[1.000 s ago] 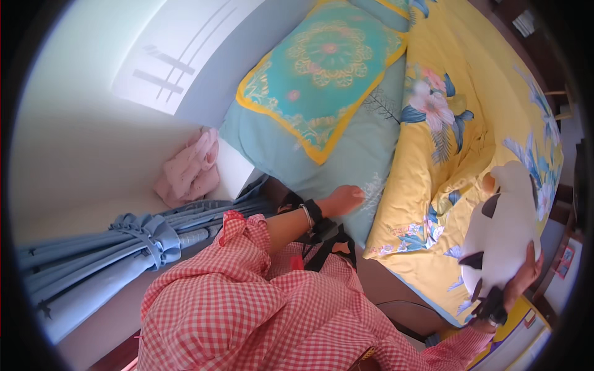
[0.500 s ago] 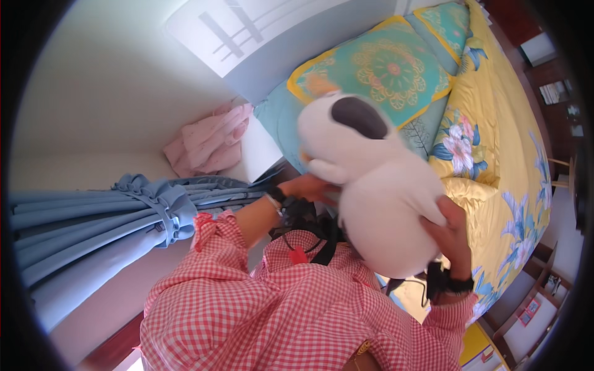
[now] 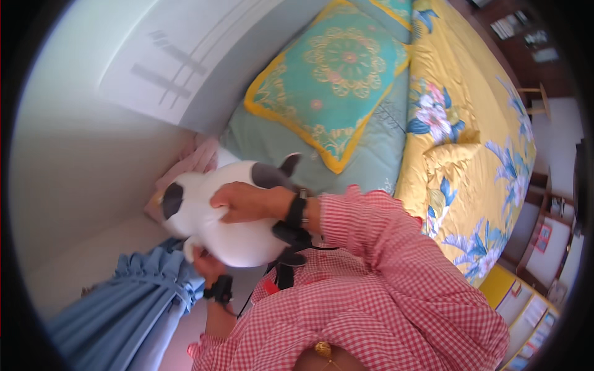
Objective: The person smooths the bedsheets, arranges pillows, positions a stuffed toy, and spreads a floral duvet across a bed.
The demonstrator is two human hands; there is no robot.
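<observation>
A white plush toy (image 3: 226, 219) with dark patches is clasped in a two-handed grip: the right hand (image 3: 244, 201) is closed over its top, the left hand (image 3: 207, 266) cupped beneath, seemingly for support. It is held above blue curtains (image 3: 124, 315), beside pink cloth (image 3: 192, 164). Open room lies beyond, toward the teal pillow (image 3: 334, 74) on the bed (image 3: 470, 123).

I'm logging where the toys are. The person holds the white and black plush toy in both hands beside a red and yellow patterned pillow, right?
Not quite. The head view shows the pillow is teal and yellow, not red. Both the right hand and left hand do hold the white and black plush toy.
</observation>
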